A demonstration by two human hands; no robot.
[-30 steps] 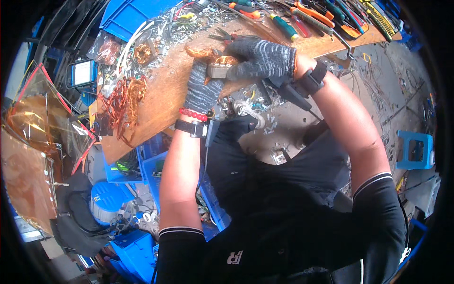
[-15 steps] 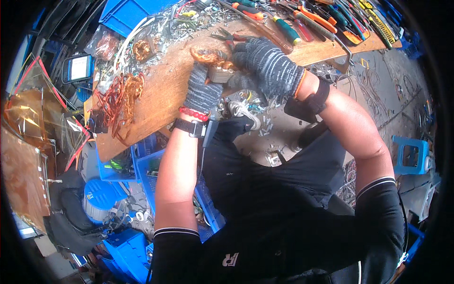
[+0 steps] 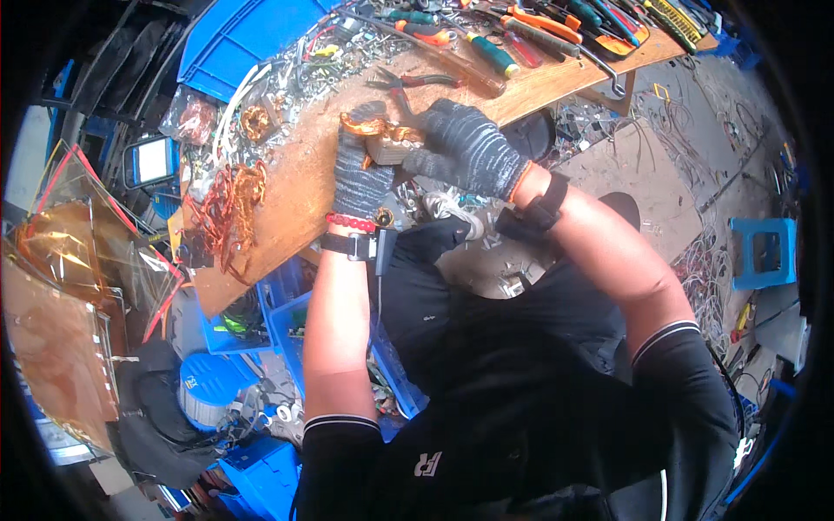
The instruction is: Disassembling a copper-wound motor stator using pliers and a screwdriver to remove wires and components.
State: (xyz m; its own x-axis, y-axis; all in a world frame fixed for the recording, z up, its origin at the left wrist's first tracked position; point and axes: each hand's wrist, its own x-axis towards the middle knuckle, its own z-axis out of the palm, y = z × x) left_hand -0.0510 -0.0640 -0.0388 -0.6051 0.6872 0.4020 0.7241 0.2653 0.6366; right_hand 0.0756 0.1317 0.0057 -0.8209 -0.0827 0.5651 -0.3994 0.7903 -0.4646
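Note:
Both my hands wear grey striped knit gloves. Above the wooden bench's front edge, they hold a copper coil [image 3: 373, 127] wound on a block of greyish metal [image 3: 390, 151]. My left hand [image 3: 362, 176] is closed round its left side, with its fingers partly behind the coil. My right hand [image 3: 473, 149] is closed at its right end, thumb below and fingers above; the exact grip is partly hidden. Just beyond lie cutting pliers [image 3: 405, 85] with red and dark handles, apart from the gloves.
On the bench [image 3: 295, 208] lie tangled copper wires [image 3: 228, 213], metal scraps [image 3: 304, 65] and, at the far right, screwdrivers [image 3: 491, 55] among other hand tools. A blue crate [image 3: 252, 39] stands at the far left. Blue bins [image 3: 261, 473] sit at lower left, a blue stool [image 3: 764, 252] at right.
The view has shifted a little. My hands and the coil have come slightly nearer to me, and the pliers that my right glove partly covered now show more fully.

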